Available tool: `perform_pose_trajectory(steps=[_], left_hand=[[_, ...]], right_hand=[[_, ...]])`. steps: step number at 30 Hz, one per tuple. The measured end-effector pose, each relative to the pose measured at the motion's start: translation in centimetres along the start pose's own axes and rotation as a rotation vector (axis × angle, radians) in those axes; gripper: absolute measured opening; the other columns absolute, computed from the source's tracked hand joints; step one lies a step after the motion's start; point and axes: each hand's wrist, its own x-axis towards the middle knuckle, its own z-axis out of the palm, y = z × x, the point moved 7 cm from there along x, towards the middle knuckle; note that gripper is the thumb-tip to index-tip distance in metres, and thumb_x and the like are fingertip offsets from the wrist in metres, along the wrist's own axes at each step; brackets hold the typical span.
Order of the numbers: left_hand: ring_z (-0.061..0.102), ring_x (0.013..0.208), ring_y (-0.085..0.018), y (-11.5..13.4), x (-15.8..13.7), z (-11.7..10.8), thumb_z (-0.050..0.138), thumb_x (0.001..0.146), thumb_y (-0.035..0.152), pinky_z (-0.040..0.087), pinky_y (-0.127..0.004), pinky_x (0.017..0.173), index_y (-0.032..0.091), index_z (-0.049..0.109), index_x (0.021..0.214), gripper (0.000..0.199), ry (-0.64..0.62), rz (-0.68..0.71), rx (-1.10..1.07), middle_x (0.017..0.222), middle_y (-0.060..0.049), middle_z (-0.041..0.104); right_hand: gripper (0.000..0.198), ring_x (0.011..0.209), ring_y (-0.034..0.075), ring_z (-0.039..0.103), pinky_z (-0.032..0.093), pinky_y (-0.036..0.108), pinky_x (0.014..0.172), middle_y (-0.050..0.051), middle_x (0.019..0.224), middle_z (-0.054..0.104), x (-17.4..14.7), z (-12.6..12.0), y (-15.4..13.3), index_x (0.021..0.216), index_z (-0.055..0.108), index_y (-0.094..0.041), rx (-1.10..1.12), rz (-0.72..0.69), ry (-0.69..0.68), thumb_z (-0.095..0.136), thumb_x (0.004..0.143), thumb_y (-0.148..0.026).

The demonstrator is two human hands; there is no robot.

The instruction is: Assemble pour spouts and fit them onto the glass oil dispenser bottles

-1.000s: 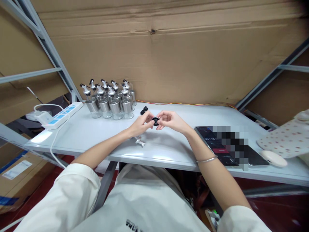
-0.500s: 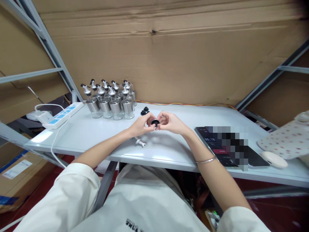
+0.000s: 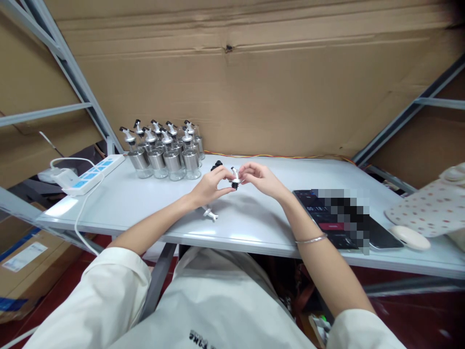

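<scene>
A silver pour spout [image 3: 236, 175] with a black ribbed stopper is upright above the table, its nozzle at the top. My left hand [image 3: 210, 186] pinches it from the left between thumb and fingers. From the right, the bent fingertips and thumb of my right hand [image 3: 259, 179] close on its rim. Below my left wrist, a second silver spout [image 3: 209, 213] lies on its side, partly hidden by the forearm. Small black caps [image 3: 217, 165] sit just beyond my left hand, which partly covers them.
Several glass-and-steel bottles with spouts [image 3: 174, 160] stand at the back left. A white power strip [image 3: 95, 173] with a cable lies farther left. At the right are a phone-like device [image 3: 329, 226], a cream oval object [image 3: 411, 237] and a dotted pouch [image 3: 423, 211]. Cardboard [image 3: 254, 87] walls the back.
The black-based part between my hands has been tipped upright, so its silver nozzle now points up and its ribbed stopper down. My right fingers have shifted up slightly.
</scene>
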Motion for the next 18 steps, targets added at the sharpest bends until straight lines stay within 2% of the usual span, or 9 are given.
perform_pose_trajectory(steps=[3,7,12,18], left_hand=[[0.059,0.084,-0.016,0.8,-0.3,0.3,0.064,0.08,0.027,0.047,-0.029,0.078,0.017,0.059,0.096,0.02,-0.014,0.105,0.047,0.091,-0.006,0.06],[0.061,0.079,-0.014,1.6,-0.7,0.5,0.063,0.081,0.026,0.049,-0.026,0.073,0.015,0.058,0.098,0.02,0.0,0.213,0.101,0.088,-0.005,0.06],[0.062,0.082,-0.014,2.0,-0.9,0.7,0.062,0.082,0.03,0.052,-0.027,0.076,0.013,0.057,0.1,0.024,-0.008,0.228,0.118,0.089,-0.007,0.061],[0.066,0.083,-0.014,1.7,-1.1,1.1,0.063,0.081,0.035,0.054,-0.027,0.078,0.013,0.058,0.109,0.036,-0.029,0.232,0.078,0.093,-0.008,0.069]], right_hand=[[0.019,0.065,0.012,0.06,0.05,0.031,0.068,0.0,0.073,0.064,-0.1,0.0,-0.6,0.081,0.056,-0.018,0.0,-0.009,0.025,0.064,0.072,-0.033],[0.029,0.06,0.012,0.059,0.049,0.031,0.064,-0.001,0.064,0.062,-0.3,0.3,-1.1,0.075,0.055,-0.018,0.006,-0.033,0.024,0.072,0.067,-0.04],[0.032,0.059,0.013,0.059,0.048,0.029,0.062,0.0,0.062,0.064,-0.3,0.2,-1.0,0.07,0.058,-0.016,0.009,-0.047,0.016,0.076,0.064,-0.043],[0.031,0.06,0.013,0.06,0.049,0.03,0.062,0.002,0.063,0.065,-0.3,0.1,-0.6,0.068,0.06,-0.016,-0.004,-0.057,-0.01,0.076,0.065,-0.043]])
